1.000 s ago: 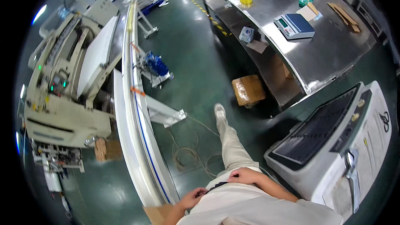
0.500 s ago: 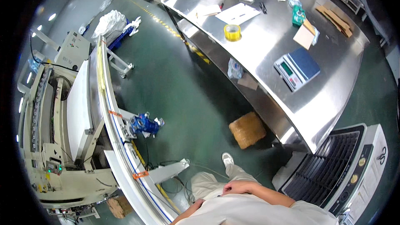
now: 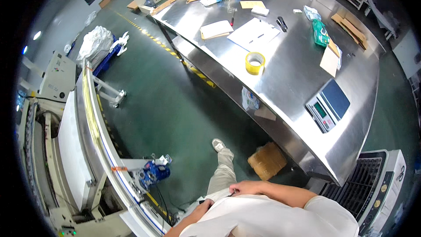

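Observation:
Both of my hands are at my waist, in front of my white shirt. My right hand (image 3: 246,188) has its fingers curled at the shirt's hem, where a small dark bit shows that I cannot make out. Lower and to the left, my left hand (image 3: 201,208) is also curled, with a dark tip showing beside its fingers; what it belongs to is hidden. Neither hand touches the steel table (image 3: 289,92) ahead on the right. On that table are a roll of yellow tape (image 3: 255,63), a digital scale (image 3: 328,105) and white sheets with a pen (image 3: 254,34).
A long machine frame (image 3: 98,136) with a blue motor (image 3: 153,173) runs along the left. A cardboard box (image 3: 266,161) sits on the floor by the table. An air cooler (image 3: 372,188) stands at the right. White sacking (image 3: 95,44) lies on a blue pallet farther off.
I have stepped forward; one foot now shows farther out. The box, motor and scale sit lower in view. My left hand shows more fully, and both hands stay at my waist.

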{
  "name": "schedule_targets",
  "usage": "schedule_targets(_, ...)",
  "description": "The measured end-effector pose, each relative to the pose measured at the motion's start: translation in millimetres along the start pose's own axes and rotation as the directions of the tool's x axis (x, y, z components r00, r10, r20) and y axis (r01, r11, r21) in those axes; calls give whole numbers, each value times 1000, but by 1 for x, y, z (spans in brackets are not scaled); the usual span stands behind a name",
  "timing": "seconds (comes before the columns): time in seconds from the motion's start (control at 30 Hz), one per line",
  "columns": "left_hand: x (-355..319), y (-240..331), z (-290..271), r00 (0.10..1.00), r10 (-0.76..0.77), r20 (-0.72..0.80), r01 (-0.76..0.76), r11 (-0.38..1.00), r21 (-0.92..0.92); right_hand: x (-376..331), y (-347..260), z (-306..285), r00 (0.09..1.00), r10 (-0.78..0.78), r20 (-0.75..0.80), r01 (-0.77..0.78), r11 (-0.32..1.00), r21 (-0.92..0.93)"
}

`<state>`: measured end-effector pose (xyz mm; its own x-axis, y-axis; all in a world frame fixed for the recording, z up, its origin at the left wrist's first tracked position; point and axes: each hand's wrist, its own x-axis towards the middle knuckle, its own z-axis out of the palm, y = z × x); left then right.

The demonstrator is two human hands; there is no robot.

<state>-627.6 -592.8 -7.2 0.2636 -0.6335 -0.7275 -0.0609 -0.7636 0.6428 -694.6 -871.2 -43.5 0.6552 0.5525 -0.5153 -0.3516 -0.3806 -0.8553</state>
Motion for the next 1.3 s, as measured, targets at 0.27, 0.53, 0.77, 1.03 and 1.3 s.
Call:
schedule_targets(0.27,63,6,-176,998,55,37,-59,991,121,89,-68,-144,999,-47,-23,46,998,-53)
schedule_targets(0.53,90,2,-305,988,148,34,-146,988,-52,192,-152,-260,990,-46,134,104,879,-465)
schedule_targets(0.77,114,-72,-372,956,-204,-211,64,845,-530,250,-134,-362,879,117,-463,-36,983,180)
schedule_targets(1.03,161,-63,-508,932,-326,-157,208,837,-507,192,-172,-455,440,875,-202,-534,436,725)
schedule_targets(1.3,211,-39,-661,935,-316,-160,217,868,-447,209,-211,-483,265,964,29,-781,197,592)
